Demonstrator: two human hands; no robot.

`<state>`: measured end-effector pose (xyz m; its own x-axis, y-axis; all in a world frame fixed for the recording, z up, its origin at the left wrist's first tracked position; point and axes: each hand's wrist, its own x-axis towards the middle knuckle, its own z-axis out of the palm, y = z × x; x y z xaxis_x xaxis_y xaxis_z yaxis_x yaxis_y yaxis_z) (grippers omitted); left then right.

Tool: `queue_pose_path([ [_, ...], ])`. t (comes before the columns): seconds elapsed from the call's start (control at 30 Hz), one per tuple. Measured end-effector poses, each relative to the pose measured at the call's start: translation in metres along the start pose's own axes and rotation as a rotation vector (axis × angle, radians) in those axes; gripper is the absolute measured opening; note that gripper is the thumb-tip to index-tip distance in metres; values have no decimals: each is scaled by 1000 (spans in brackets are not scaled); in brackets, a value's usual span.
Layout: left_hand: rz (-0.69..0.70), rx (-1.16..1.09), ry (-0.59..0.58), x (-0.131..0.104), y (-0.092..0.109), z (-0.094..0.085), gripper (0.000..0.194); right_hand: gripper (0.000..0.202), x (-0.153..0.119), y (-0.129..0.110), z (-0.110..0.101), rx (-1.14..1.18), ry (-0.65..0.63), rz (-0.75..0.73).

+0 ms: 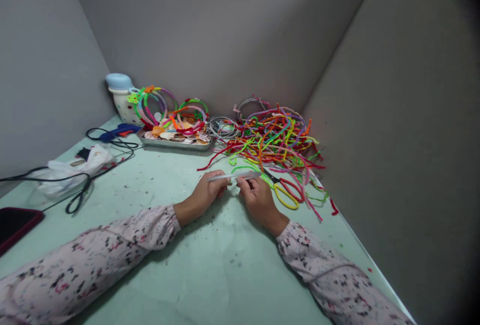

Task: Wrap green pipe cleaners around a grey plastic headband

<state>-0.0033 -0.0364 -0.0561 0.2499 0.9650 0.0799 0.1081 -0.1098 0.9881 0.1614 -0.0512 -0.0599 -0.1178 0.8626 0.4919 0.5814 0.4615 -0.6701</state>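
Between my two hands runs a thin grey-white strip [233, 176], held nearly level just above the table. My left hand [207, 192] is closed on its left part, the fingers curled. At the other side my right hand [256, 194] pinches it, fingertips pointing toward the left hand. A small gap separates the hands. Right beside my right hand lie scissors [287, 194] with red and yellow handles, blades partly under fuzzy stems. The big tangle of colourful fuzzy stems [277, 135] is just behind.
A metal tray [176, 145] holds shells and colourful rings. Beside it are coiled wire [224, 127] and a blue-lidded container [125, 100]. On the left are a plastic bag [71, 172], black cables [89, 180] and a dark red-edged device [17, 226]. Walls enclose the pale green table [225, 275].
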Motion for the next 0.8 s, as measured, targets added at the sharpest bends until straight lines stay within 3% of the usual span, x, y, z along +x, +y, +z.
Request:
queue_pose_path([
  [0.37, 18, 9, -44, 0, 3, 2, 17, 30, 3, -1, -1, 65, 50, 228],
  [0.8, 195, 191, 30, -1, 3, 2, 20, 31, 2, -4, -1, 112, 34, 266],
])
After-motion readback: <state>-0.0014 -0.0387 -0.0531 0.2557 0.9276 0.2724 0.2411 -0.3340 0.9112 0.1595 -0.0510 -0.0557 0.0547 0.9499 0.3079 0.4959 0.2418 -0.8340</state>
